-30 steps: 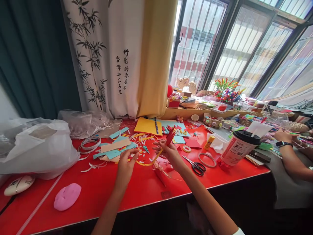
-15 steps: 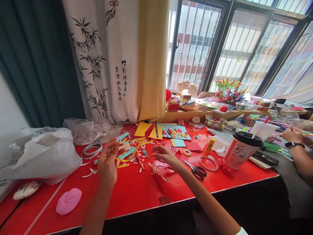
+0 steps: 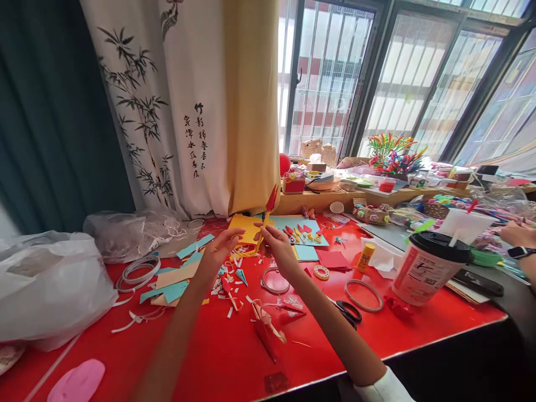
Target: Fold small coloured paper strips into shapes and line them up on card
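Since half a second ago your hands have come together again above the red table [image 3: 218, 357], having been well apart then. Your right hand [image 3: 274, 241] pinches a thin yellow paper strip [image 3: 263, 230] that rises to a red paper tip [image 3: 272, 198] at twelve o'clock from your fingers. Your left hand [image 3: 221, 245], at nine o'clock from the right, seems to grip the strip's curled lower end, though the contact is small and hard to read. A tape ring [image 3: 275, 281] lies at six o'clock just below your right hand. Scissors [image 3: 348, 310] rest at four o'clock, and a lidded paper cup [image 3: 427, 267] stands far out at three o'clock.
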Tool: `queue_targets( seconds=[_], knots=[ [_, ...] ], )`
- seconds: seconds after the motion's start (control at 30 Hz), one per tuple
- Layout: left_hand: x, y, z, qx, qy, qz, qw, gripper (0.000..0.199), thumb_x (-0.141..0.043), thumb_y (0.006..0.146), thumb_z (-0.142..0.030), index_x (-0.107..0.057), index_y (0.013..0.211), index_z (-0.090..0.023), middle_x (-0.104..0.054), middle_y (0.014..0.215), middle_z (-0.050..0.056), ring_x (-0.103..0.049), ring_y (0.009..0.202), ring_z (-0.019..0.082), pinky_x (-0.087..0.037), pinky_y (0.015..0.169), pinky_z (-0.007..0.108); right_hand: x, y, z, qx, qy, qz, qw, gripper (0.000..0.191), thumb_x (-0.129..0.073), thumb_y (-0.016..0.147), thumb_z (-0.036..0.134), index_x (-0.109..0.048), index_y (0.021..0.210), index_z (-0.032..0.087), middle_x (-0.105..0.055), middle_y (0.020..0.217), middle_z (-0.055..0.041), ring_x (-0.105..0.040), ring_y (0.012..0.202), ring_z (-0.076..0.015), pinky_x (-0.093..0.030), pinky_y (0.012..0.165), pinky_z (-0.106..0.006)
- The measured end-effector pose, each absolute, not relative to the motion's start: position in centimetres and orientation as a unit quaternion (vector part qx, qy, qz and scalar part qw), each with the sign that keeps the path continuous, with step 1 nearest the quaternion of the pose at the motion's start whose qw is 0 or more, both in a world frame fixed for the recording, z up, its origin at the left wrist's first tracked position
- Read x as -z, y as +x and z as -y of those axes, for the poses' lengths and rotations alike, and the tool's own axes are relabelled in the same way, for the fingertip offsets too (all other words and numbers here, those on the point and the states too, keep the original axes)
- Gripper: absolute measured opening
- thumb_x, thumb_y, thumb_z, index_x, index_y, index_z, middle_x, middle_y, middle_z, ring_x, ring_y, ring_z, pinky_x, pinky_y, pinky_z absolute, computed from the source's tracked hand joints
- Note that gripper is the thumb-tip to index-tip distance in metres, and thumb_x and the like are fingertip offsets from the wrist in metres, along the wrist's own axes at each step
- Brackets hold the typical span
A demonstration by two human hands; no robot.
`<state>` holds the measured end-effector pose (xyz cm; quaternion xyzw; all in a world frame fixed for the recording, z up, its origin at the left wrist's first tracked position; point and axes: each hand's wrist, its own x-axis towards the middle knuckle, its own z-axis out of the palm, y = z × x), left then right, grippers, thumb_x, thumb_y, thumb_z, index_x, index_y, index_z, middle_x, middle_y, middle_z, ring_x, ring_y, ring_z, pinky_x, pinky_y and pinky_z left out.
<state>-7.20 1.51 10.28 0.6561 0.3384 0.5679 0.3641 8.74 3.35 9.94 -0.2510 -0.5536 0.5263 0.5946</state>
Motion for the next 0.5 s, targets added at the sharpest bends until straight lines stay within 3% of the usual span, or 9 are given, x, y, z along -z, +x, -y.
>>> queue_targets(
  seconds=[0.1,0.23,0.5],
  knots=[
    [-10.3,-7.6,-2.7,-0.487,0.69,-0.333,0.419,0.038,-0.052,0.08,-0.036,-0.055,0.115,-0.021,-0.062,0.092,0.005,-0.056,0.09,0.017,-0.041,0.084,0.031,-9.3,9.7,-4.7,-0.509,-0.261,0.556,0.603,0.035,-0.051,0.079,0.044,-0.059,0.103,0.021,-0.055,0.07,0.0018,-0.032,0.037,-0.0015,-0.019,0.036,-0.02],
    [-9.6,-7.5,-3.0,-0.41,0.718,-0.346,0.444,0.038,-0.052,0.08,-0.035,-0.055,0.117,-0.024,-0.059,0.092,0.004,-0.054,0.088,0.016,-0.041,0.083,0.03,-8.1,10.7,-5.1,-0.506,-0.274,0.561,0.595,0.036,-0.048,0.081,0.043,-0.057,0.108,0.021,-0.05,0.065,0.003,-0.031,0.037,-0.0021,-0.018,0.037,-0.02],
    [-8.4,-6.9,-2.8,-0.496,0.674,-0.343,0.426,0.032,-0.058,0.077,-0.029,-0.05,0.107,-0.024,-0.053,0.081,-0.001,-0.054,0.078,0.012,-0.044,0.072,0.026,-7.9,11.3,-4.7,-0.522,-0.267,0.575,0.57,0.031,-0.05,0.08,0.039,-0.059,0.101,0.018,-0.049,0.068,0.0016,-0.027,0.045,-0.0037,-0.017,0.041,-0.021]
  ],
)
